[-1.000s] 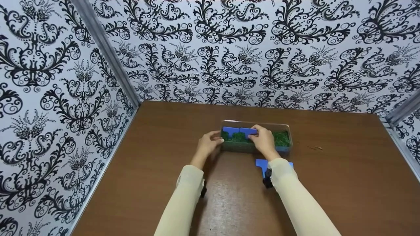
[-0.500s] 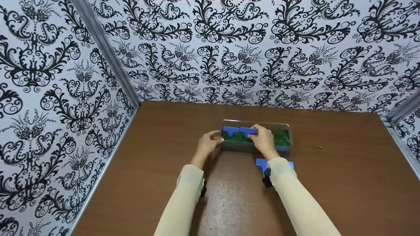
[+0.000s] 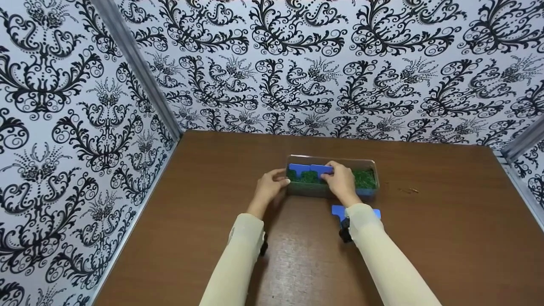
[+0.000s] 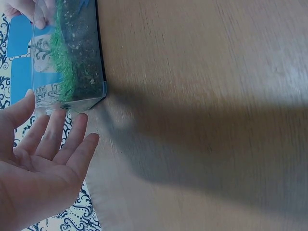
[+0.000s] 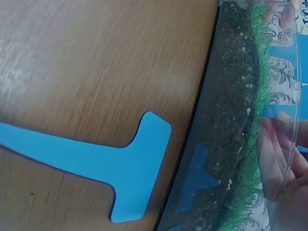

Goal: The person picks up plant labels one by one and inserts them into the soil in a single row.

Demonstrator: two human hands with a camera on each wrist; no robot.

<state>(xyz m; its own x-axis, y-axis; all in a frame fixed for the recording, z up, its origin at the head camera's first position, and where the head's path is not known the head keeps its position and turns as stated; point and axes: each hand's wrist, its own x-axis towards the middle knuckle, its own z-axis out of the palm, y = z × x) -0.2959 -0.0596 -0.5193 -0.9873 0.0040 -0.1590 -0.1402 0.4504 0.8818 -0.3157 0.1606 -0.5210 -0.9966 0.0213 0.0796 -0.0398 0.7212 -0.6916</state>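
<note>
A clear plastic container (image 3: 308,190) holds dark soil topped with green grass (image 3: 364,179). Two blue T-shaped plant labels stand upright side by side in it. My right hand (image 3: 342,183) pinches the crossbar of the right-hand plant label (image 3: 319,169), whose stem goes down into the grass. To its left stands the other plant label (image 3: 298,168). My left hand (image 3: 268,187) touches the left end of the container, its fingers stretched out against the end wall in the left wrist view. Another plant label (image 5: 130,159) lies flat on the table in front, partly hidden by my right sleeve in the head view.
The brown wooden table (image 3: 212,191) reaches back to a black-and-white patterned wall (image 3: 297,76). Some small brownish bits (image 3: 410,191) lie right of the container. A dark wrist camera (image 3: 346,233) overlaps the label on the table.
The held plant label has shifted slightly, and its crossbar now lines up closely with the left one. Both hands stay nearly where they were.
</note>
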